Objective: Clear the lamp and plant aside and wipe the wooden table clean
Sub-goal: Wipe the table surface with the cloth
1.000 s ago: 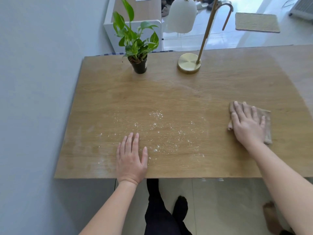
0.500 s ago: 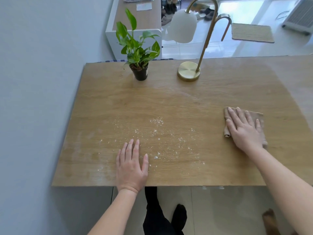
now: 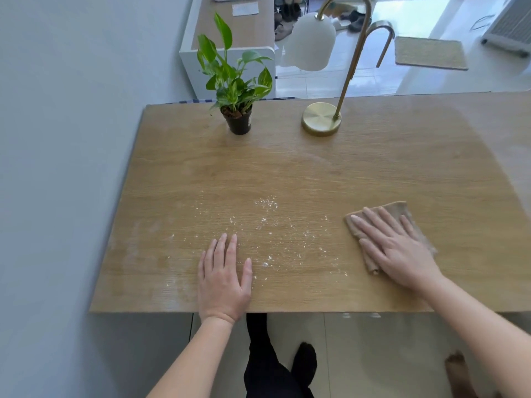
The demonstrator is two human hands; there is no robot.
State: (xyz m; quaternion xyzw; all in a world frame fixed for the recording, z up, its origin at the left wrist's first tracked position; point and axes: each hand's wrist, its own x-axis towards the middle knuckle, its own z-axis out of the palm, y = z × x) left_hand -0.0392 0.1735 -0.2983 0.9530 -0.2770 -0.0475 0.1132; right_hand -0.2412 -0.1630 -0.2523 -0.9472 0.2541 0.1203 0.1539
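- Wooden table (image 3: 287,173): being viewed from above by the head camera; its left edge is lying just beside a grey wall (image 3: 71,139), and its near edge is running across the lower part of the view.
- Right hand (image 3: 402,251): fingers (image 3: 370,225) are being held straight and slightly spread, pressed flat on a folded brown cloth (image 3: 399,209); nothing is being gripped, the palm is simply being laid on top.
- Cloth: being pinned to the table at the right side of the near half; its far corner and left folded edge are being left uncovered by the hand.
- Left hand (image 3: 224,277): fingers are being kept together and extended, thumb set a little apart, palm resting flat on the bare wood near the front edge; nothing is being held.
- White crumbs (image 3: 267,225): being seen scattered over the wood between the two hands, the nearest specks lying just beside the left thumb; the cloth is lying apart from them, to their right.
- Plant (image 3: 235,81): being seen upright in a small dark pot (image 3: 239,126) near the far edge, left of centre, well apart from both hands.
- Lamp (image 3: 321,119): standing on its round brass base near the far edge, right of the plant; its white shade (image 3: 311,44) is hanging out beyond the table edge.
- Floor beneath: a dark-clothed leg (image 3: 270,369) is being seen below the front edge.
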